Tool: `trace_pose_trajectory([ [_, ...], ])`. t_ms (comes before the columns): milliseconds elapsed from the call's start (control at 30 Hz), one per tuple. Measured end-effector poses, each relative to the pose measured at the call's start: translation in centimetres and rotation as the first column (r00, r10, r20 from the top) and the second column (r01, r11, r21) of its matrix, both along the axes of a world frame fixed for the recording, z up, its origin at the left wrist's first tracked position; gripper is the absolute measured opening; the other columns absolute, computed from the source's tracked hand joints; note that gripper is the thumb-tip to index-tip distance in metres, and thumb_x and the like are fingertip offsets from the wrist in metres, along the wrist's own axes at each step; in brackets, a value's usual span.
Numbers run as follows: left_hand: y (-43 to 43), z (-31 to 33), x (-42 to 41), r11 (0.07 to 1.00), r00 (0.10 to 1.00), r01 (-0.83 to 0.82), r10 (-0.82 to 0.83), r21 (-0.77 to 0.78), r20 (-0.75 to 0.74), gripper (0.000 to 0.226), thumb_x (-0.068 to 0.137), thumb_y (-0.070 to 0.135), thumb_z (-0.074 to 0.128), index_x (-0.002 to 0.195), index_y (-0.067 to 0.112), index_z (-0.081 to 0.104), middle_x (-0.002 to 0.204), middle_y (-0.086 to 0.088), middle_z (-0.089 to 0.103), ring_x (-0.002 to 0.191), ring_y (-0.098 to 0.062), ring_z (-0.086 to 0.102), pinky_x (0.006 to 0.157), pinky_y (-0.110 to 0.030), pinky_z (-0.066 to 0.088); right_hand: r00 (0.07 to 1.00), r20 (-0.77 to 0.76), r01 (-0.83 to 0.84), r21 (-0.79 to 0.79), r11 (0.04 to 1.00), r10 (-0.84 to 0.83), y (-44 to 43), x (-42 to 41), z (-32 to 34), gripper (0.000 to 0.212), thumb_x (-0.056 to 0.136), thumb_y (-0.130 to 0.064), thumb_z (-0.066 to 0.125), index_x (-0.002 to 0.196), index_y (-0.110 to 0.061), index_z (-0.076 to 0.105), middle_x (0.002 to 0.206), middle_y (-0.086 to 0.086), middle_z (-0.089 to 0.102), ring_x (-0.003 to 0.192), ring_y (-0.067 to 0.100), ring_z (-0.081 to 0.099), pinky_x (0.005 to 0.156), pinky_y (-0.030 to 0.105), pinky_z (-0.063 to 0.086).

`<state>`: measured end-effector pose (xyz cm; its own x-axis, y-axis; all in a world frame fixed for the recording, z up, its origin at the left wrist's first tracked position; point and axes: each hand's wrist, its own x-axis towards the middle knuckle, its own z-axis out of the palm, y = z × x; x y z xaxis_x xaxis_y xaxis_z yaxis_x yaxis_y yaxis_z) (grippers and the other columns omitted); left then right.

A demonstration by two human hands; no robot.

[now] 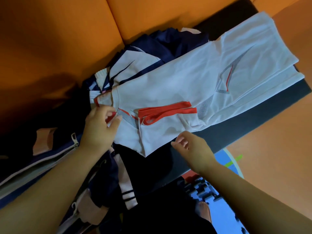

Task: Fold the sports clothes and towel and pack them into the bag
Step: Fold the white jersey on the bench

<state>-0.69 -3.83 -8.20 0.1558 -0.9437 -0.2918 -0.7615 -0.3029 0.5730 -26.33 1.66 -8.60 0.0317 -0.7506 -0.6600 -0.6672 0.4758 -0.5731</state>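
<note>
1. Orange sofa cushions (59,39) backed a dark surface (253,119) where the white shirt (177,81) lay spread flat.
2. Left hand (99,127) pinched the shirt's red-trimmed sleeve edge, fingers curled.
3. Right hand (190,146) hung just beside the shirt's near edge, fingers loosely curled, holding nothing.
4. Navy-and-white garment (135,65) lay bunched behind the shirt.
5. Navy bag (42,166) sat under the left forearm; its contents could not be told.

Orange sofa (67,31) cushions carry everything. White sports shirt (185,81) with red trim lies flat, partly over a dark strip (253,115) along the seat edge. Navy-and-white clothes (152,48) heaped just behind, partly under it. Navy zip bag (50,159) at left.
</note>
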Motion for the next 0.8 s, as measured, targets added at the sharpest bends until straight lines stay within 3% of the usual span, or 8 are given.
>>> trace_pose_trajectory([
  [100, -2.5, -0.3, 1.6, 0.997, 0.989, 0.059, -0.064, 0.042, 0.134, 0.050, 0.085, 0.027, 0.068, 0.128, 0.009, 0.051, 0.133, -0.016, 0.042, 0.122, -0.037, 0.036, 0.104, -0.042, 0.033, 0.993, -0.028, 0.118, 0.128, 0.985, -0.116, 0.8, 2.7, -1.4, 0.022, 0.088, -0.040, 0.060, 0.100, -0.024, 0.050, 0.082, -0.011, 0.056, 0.083, 0.015, 0.058, 0.072, 0.029, 0.044],
  [267, -5.6, -0.6, 2.7, 0.984, 0.984, 0.133, -0.145, 0.116, 0.103, 0.063, 0.085, 0.032, 0.067, 0.137, 0.008, 0.042, 0.143, -0.015, 0.031, 0.130, -0.034, 0.028, 0.109, -0.042, 0.029, 0.925, -0.098, 0.380, 0.306, 0.873, -0.368, 1.6, 6.3, -4.1, 0.043, 0.088, -0.048, 0.057, 0.107, -0.010, 0.050, 0.083, -0.001, 0.057, 0.068, 0.013, 0.055, 0.049, 0.026, 0.036],
  [333, -6.6, -0.8, 2.8, 0.973, 0.977, 0.180, -0.194, 0.142, 0.090, 0.048, 0.085, 0.034, 0.065, 0.122, 0.006, 0.054, 0.133, -0.015, 0.039, 0.125, -0.034, 0.036, 0.105, -0.041, 0.034, 0.900, -0.110, 0.434, 0.330, 0.838, -0.423, 1.9, 7.7, -4.8, 0.047, 0.087, -0.052, 0.054, 0.100, -0.008, 0.049, 0.077, 0.002, 0.054, 0.065, 0.018, 0.055, 0.051, 0.026, 0.040],
  [467, -6.9, -0.9, 2.7, 0.966, 0.972, 0.220, -0.229, 0.136, 0.050, 0.031, 0.086, 0.032, 0.065, 0.089, 0.003, 0.055, 0.123, -0.014, 0.040, 0.104, -0.024, 0.048, 0.092, -0.027, 0.039, 0.831, -0.109, 0.542, 0.379, 0.750, -0.545, 1.9, 10.2, -5.2, 0.050, 0.087, -0.050, 0.055, 0.112, -0.008, 0.043, 0.103, 0.009, 0.056, 0.090, 0.029, 0.060, 0.070, 0.036, 0.049],
  [567, -6.6, -0.5, 2.9, 0.962, 0.965, 0.250, -0.257, 0.113, 0.053, 0.032, 0.087, 0.029, 0.066, 0.083, 0.002, 0.050, 0.114, -0.006, 0.033, 0.084, -0.006, 0.039, 0.075, -0.008, 0.034, 0.778, -0.084, 0.604, 0.372, 0.705, -0.622, 1.7, 11.6, -5.4, 0.034, 0.083, -0.042, 0.053, 0.096, -0.011, 0.053, 0.093, 0.006, 0.058, 0.073, 0.023, 0.056, 0.060, 0.030, 0.044],
  [600, -6.6, -0.5, 3.2, 0.960, 0.962, 0.257, -0.265, 0.115, 0.060, 0.033, 0.087, 0.030, 0.066, 0.082, 0.002, 0.050, 0.112, -0.004, 0.031, 0.082, -0.007, 0.038, 0.074, -0.010, 0.033, 0.741, -0.067, 0.642, 0.364, 0.675, -0.669, 1.6, 11.9, -5.3, 0.023, 0.085, -0.034, 0.053, 0.082, -0.011, 0.052, 0.081, 0.004, 0.055, 0.062, 0.018, 0.049, 0.054, 0.027, 0.038],
  [667, -6.7, -0.5, 3.8, 0.953, 0.955, 0.276, -0.287, 0.127, 0.075, 0.036, 0.087, 0.033, 0.065, 0.079, 0.001, 0.049, 0.105, -0.004, 0.035, 0.080, -0.015, 0.039, 0.072, -0.021, 0.033, 0.647, -0.029, 0.720, 0.352, 0.598, -0.762, 1.5, 12.3, -4.9, 0.025, 0.089, -0.019, 0.052, 0.068, -0.013, 0.041, 0.065, -0.002, 0.044, 0.054, 0.013, 0.037, 0.050, 0.024, 0.030],
  [800, -7.0, -0.1, 5.0, 0.922, 0.937, 0.343, -0.349, 0.181, -0.001, 0.037, 0.089, 0.036, 0.060, 0.078, 0.003, 0.050, 0.075, -0.012, 0.055, 0.065, -0.025, 0.051, 0.054, -0.030, 0.037, 0.557, 0.054, 0.789, 0.280, 0.548, -0.829, 2.5, 12.6, -3.4, 0.024, 0.092, -0.013, 0.044, 0.073, -0.016, 0.029, 0.067, -0.003, 0.035, 0.055, 0.011, 0.030, 0.049, 0.023, 0.027],
])
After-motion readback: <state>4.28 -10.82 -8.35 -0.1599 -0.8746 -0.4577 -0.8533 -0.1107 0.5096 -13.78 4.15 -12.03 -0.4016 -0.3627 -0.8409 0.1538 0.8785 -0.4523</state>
